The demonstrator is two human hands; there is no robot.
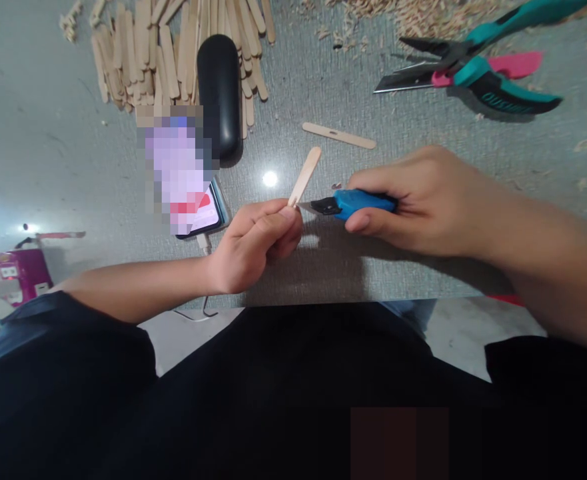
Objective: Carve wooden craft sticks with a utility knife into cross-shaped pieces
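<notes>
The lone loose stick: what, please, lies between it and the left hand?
In the head view, the held stick extends between the left hand and lone loose stick.

The one view looks from the wearer's own head — forward and steeply down — onto a tabletop that fills the upper and middle frame. Dark clothing, seen from above, spans the bottom. The camera sits near the work: the left hand falls about mid-frame, the right hand right of centre — with floor showing below the table edge.
</notes>
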